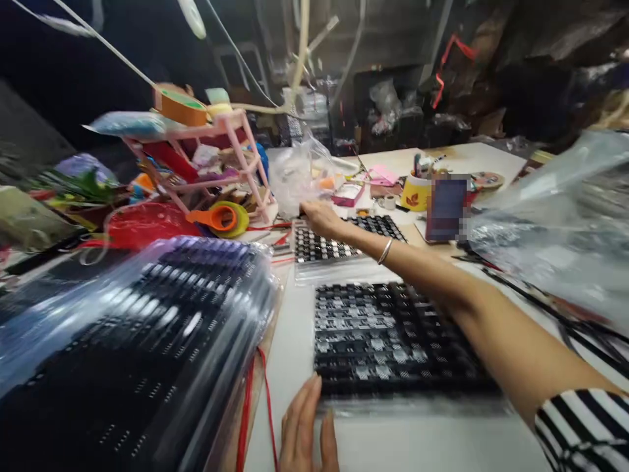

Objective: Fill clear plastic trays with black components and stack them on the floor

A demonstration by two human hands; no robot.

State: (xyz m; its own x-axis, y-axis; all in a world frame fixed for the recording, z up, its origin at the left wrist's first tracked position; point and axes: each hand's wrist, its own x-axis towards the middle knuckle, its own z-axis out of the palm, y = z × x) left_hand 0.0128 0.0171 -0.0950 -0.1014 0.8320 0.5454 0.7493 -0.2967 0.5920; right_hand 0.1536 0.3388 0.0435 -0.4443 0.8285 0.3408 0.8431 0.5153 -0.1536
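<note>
In front of you, a white table [407, 439] extends back into a dim, cluttered room [393, 46], its top brighter than the dark surroundings. To your left stands a crowded pink rack [216, 126]. A pale cord [301, 52] hangs beyond the table. Farther back, clear plastic bags [386, 105] gather in shadow; the walls are too blurred to make out.

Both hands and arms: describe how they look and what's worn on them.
The right hand is gloveless, with a thin, silvery bangle around its wrist; a black-and-white striped sleeve leaves much of that arm bare. The left hand is gloveless too; its sleeve, if any, is out of view.
</note>
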